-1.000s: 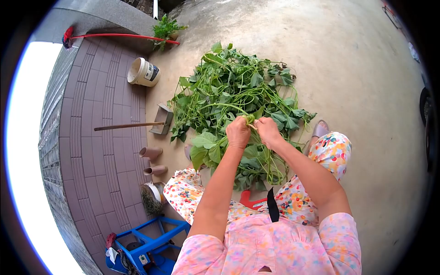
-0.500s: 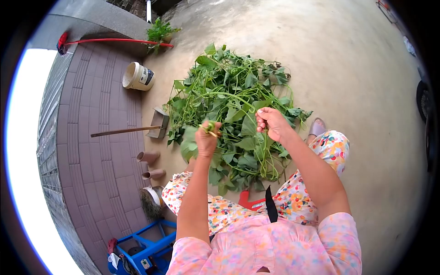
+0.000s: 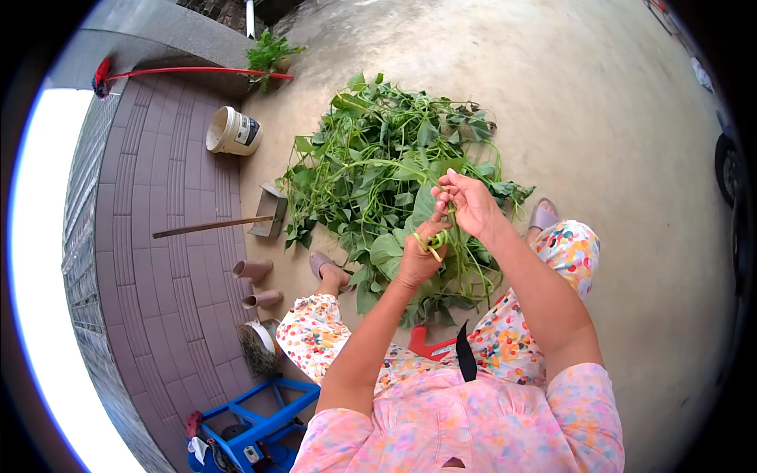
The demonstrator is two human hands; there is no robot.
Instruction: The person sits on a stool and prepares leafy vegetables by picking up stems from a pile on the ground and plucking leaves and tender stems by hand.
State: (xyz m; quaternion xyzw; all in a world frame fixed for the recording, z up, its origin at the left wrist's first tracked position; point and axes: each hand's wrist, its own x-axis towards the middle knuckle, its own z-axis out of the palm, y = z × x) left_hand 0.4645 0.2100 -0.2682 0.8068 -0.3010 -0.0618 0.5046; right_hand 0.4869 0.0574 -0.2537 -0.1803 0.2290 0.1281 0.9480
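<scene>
A heap of leafy green vines lies on the concrete between my feet. My left hand is closed around a small bunch of cut green stems, whose pale ends stick out beside the thumb. A broad leaf hangs at that hand's left side. Just above and to the right, my right hand has its fingers curled at a long vine stem that hangs down toward the heap. The fingertips of both hands nearly meet; exactly where they touch the stem is partly hidden.
A white bucket, a long-handled dustpan and a pair of boots stand along the tiled wall at left. A blue frame is at lower left. A red object sits between my legs.
My left hand has moved right with the stems, up to my right hand. The right hand has shifted only slightly, and its fingers have loosened a little.
</scene>
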